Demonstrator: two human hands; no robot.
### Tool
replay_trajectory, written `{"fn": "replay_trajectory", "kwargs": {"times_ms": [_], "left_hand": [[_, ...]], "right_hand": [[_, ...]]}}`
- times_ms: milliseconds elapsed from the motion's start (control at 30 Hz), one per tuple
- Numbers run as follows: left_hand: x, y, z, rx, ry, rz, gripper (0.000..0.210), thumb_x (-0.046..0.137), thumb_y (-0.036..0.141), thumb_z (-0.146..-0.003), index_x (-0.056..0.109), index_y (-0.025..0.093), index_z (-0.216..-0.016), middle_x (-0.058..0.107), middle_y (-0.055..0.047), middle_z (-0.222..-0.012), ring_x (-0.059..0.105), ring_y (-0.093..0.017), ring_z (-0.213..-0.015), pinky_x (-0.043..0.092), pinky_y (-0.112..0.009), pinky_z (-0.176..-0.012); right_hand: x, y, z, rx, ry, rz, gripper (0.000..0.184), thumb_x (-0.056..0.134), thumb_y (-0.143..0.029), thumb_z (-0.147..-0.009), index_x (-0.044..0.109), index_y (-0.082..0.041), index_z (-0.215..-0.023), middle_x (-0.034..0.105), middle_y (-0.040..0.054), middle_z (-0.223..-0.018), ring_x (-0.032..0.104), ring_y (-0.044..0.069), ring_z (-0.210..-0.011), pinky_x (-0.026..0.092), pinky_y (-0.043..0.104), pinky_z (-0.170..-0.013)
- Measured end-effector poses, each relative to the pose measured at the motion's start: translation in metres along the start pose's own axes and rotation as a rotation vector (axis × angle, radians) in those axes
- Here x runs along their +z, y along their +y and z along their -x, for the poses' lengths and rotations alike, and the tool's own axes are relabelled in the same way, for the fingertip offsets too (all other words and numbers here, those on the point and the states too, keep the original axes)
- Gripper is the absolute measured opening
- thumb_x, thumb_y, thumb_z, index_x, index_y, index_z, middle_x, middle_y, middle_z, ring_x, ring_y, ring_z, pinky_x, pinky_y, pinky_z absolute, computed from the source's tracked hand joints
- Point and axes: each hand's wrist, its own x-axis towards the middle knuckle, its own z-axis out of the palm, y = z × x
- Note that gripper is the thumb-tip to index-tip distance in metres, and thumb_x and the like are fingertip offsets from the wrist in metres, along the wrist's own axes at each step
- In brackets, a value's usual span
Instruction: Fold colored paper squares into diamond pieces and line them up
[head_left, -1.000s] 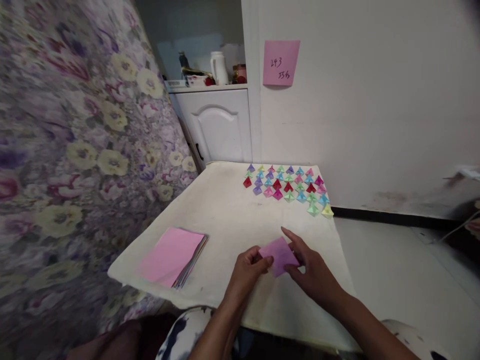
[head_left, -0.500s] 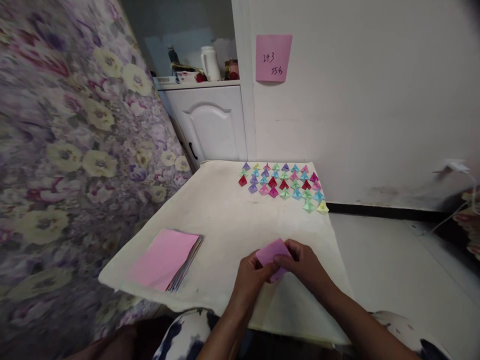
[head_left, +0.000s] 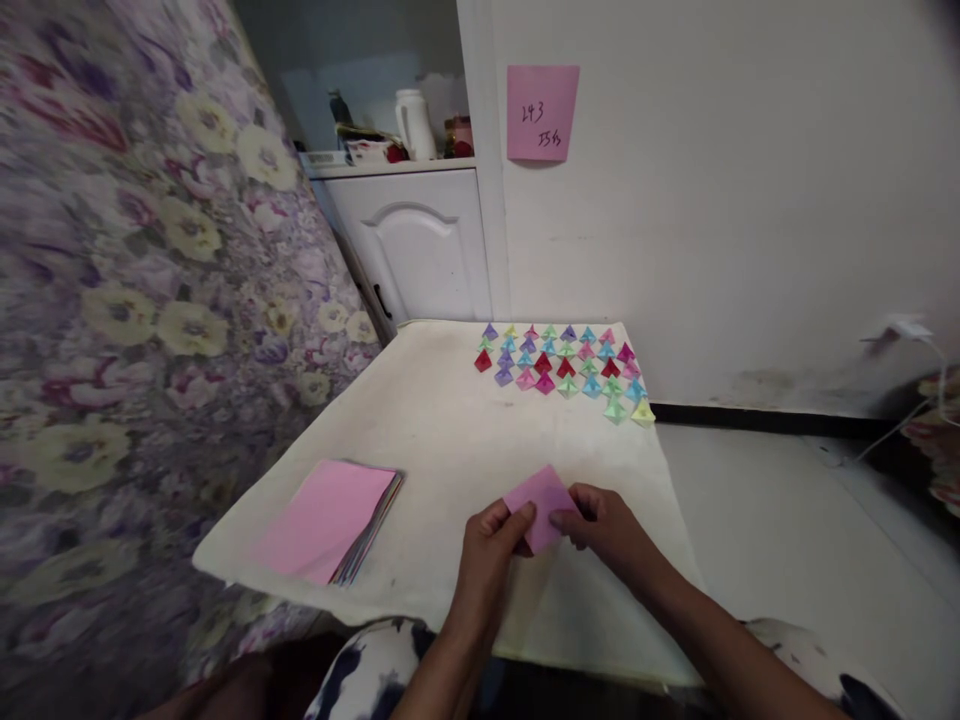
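Observation:
A small square of pink paper is held above the near right part of the table, one corner pointing away from me. My left hand pinches its left side, the thumb lying flat on top and the fingers underneath. At the right corner, my right hand grips the paper between thumb and fingers. Whether the sheet has several layers I cannot tell. To the left lies a stack of coloured paper with a pink sheet on top.
Rows of small folded paper pieces in many colours stand at the far right of the cream-covered table. Behind are a white cabinet door and a wall with a pink note. A floral curtain hangs along the left.
The pink paper has turned a little and lies flatter, facing up. My left thumb has shifted left and off its lower edge; my right hand keeps its grip at the right corner.

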Motion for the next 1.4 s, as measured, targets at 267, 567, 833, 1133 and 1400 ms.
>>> {"fn": "replay_trajectory", "kwargs": {"times_ms": [267, 567, 833, 1133, 1400], "left_hand": [[0.0, 0.002, 0.001, -0.007, -0.044, 0.033, 0.024, 0.068, 0.037, -0.07, 0.067, 0.013, -0.075, 0.061, -0.001, -0.062, 0.049, -0.01, -0.054, 0.038, -0.02, -0.052], [0.002, -0.003, 0.001, 0.056, -0.008, 0.04, 0.018, 0.071, 0.03, -0.068, 0.067, 0.012, -0.067, 0.059, 0.0, -0.058, 0.045, -0.009, -0.054, 0.037, -0.02, -0.051], [0.003, 0.003, 0.003, 0.142, 0.009, -0.032, 0.016, 0.068, 0.029, -0.071, 0.07, 0.015, -0.077, 0.061, 0.0, -0.065, 0.05, -0.012, -0.06, 0.039, -0.019, -0.047], [0.006, 0.001, 0.006, 0.038, 0.008, 0.044, 0.02, 0.07, 0.026, -0.07, 0.072, 0.016, -0.088, 0.07, -0.004, -0.079, 0.062, -0.019, -0.079, 0.053, -0.028, -0.066], [0.007, -0.003, 0.003, 0.005, 0.039, 0.114, 0.026, 0.073, 0.025, -0.068, 0.07, 0.015, -0.092, 0.072, -0.005, -0.08, 0.063, -0.016, -0.074, 0.053, -0.025, -0.063]], "right_hand": [[-0.006, -0.005, -0.001, 0.01, 0.02, 0.015, 0.019, 0.064, -0.033, -0.07, 0.056, -0.017, -0.066, 0.05, -0.0046, -0.054, 0.046, 0.01, -0.049, 0.036, 0.021, -0.048], [-0.001, -0.019, 0.008, -0.092, 0.103, 0.234, 0.014, 0.062, -0.029, -0.074, 0.06, -0.017, -0.067, 0.051, -0.0041, -0.058, 0.044, 0.01, -0.055, 0.032, 0.021, -0.05], [0.001, -0.024, 0.015, -0.465, 0.315, 0.295, 0.021, 0.062, -0.018, -0.074, 0.059, -0.022, -0.094, 0.058, 0.0039, -0.092, 0.053, 0.016, -0.077, 0.045, 0.028, -0.066], [0.0, -0.029, 0.017, -0.565, 0.319, 0.27, 0.021, 0.059, -0.011, -0.076, 0.061, -0.025, -0.092, 0.052, 0.0039, -0.1, 0.052, 0.018, -0.088, 0.045, 0.029, -0.066], [0.001, -0.027, 0.017, -0.532, 0.326, 0.246, 0.021, 0.058, -0.01, -0.077, 0.061, -0.025, -0.091, 0.051, 0.0034, -0.101, 0.051, 0.014, -0.077, 0.045, 0.029, -0.065]]}}
